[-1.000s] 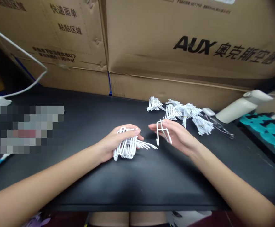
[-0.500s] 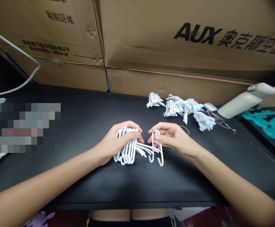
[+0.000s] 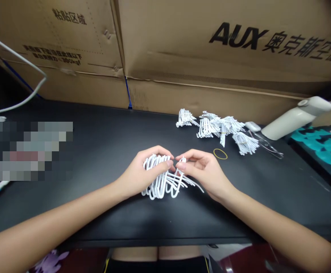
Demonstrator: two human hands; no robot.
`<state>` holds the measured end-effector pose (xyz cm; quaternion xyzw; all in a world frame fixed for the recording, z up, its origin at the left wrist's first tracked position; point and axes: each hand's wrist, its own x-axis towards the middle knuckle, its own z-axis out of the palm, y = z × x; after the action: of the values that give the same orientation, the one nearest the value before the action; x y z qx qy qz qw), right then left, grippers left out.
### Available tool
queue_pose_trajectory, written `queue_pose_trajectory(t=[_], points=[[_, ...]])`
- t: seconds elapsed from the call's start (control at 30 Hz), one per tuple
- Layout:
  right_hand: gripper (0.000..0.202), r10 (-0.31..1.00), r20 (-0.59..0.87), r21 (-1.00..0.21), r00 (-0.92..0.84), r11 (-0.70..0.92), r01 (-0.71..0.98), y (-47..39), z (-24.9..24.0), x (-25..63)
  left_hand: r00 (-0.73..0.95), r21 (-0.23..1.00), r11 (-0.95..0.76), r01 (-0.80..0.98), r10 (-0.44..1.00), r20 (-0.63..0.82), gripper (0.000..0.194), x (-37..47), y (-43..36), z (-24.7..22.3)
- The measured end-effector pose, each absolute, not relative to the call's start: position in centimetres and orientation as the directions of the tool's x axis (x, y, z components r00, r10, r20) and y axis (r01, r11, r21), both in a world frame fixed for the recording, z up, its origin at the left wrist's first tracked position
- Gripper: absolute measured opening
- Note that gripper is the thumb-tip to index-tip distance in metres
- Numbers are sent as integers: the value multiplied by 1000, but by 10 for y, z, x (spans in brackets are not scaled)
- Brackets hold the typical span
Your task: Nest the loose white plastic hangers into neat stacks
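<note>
Several white wire hooks (image 3: 157, 182) are nested in a row, and my left hand (image 3: 145, 170) is closed around their upper part, thumb in front. Their thin stems point to the right. Close beside them, my right hand (image 3: 203, 170) pinches one white hook (image 3: 178, 184) between thumb and fingers, right at the end of the row. Fingertips of both hands nearly meet. A yellow rubber band (image 3: 220, 154) lies on the black table (image 3: 97, 132) just behind my right hand.
Bundles of white hooks (image 3: 210, 125) lie at the back right, by a pair of glasses (image 3: 267, 146), a small white case (image 3: 253, 126) and a pale bottle (image 3: 290, 119). Cardboard boxes (image 3: 165, 91) stand along the back. A white cable (image 3: 37, 87) hangs at the left.
My right hand has moved left with its hook, which now sits against the row in my left hand. The rubber band shows more fully.
</note>
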<state>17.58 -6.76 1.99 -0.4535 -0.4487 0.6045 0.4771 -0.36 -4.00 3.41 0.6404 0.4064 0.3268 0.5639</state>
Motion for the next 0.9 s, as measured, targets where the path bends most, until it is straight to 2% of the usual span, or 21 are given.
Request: queue_pose_trajectory(t=[0.07, 0.17, 0.47, 0.57, 0.73, 0.9], points=[[29, 984, -144, -972, -101, -160, -173, -70, 19, 172, 452, 971, -122, 206, 892, 17, 18, -3, -41, 35], [34, 987, -152, -972, -43, -157, -177, -72, 19, 167, 445, 953, -168, 251, 894, 41, 18, -1, -42, 34], [34, 988, -151, -968, -10, -150, -203, -76, 17, 161, 452, 956, -150, 252, 892, 20, 19, 3, -47, 28], [34, 975, -219, -942, 36, -202, -270, -76, 17, 157, 432, 967, -115, 229, 902, 5, 18, 5, -48, 26], [37, 930, -367, -859, -33, -352, -373, -74, 21, 156, 417, 975, -65, 214, 908, -31, 20, 7, -48, 23], [31, 946, -323, -869, 11, -292, -400, -79, 19, 154, 418, 968, -122, 218, 908, 20, 19, 8, -52, 25]])
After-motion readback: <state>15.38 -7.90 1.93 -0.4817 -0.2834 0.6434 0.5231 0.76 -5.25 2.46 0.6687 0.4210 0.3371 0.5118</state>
